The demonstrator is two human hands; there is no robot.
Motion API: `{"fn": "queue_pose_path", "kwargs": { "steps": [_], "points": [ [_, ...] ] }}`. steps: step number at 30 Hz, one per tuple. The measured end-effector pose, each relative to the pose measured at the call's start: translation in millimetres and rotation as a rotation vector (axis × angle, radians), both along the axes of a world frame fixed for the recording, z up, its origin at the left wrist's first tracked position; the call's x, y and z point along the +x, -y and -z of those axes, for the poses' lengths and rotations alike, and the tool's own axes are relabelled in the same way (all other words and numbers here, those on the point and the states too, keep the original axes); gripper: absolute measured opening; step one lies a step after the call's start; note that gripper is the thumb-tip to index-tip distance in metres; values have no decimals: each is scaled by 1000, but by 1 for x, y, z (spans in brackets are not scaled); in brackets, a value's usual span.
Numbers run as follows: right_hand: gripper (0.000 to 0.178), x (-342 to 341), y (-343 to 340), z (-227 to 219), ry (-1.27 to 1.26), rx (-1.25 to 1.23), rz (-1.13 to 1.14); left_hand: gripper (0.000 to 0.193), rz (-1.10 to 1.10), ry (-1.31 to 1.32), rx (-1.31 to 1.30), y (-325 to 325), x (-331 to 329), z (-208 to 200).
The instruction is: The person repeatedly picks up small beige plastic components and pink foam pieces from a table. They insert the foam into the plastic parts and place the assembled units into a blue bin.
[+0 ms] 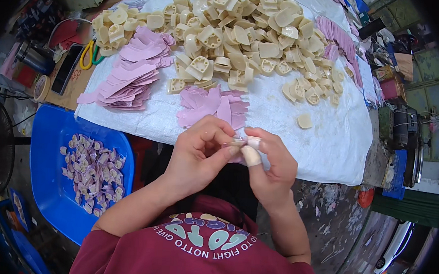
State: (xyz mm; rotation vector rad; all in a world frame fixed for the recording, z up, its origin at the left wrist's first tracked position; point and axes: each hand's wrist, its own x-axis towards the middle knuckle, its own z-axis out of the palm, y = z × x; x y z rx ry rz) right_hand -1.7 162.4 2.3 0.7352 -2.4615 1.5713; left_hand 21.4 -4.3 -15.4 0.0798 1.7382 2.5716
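Note:
Just past the front edge of the white-covered table, my left hand (201,148) and my right hand (271,163) meet, fingers pinched on a small cream-and-pink piece (237,143). It looks like a shoe heel with pink covering, mostly hidden by my fingers. Pale coverings wrap my right thumb and index finger. Right beyond my hands lies a loose stack of pink strips (201,105). A larger fanned stack of pink strips (127,79) is to the left. Behind them rises a big heap of cream plastic heels (242,34), with one single heel (304,121) apart at the right.
At my left stands a blue plastic bin (46,176) holding many pink-covered heels (95,171). On the table's left are yellow-handled scissors (86,56), a phone (67,69), a tape roll (42,88) and a flask (34,58). More pink strips (340,41) lie at the far right.

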Motion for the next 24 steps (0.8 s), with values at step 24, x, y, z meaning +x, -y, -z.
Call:
{"fn": "queue_pose_path", "kwargs": {
  "steps": [24],
  "points": [
    [29, 9, 21, 24, -23, -176, -4, 43, 68, 431, 683, 9, -4, -9]
  ]
}}
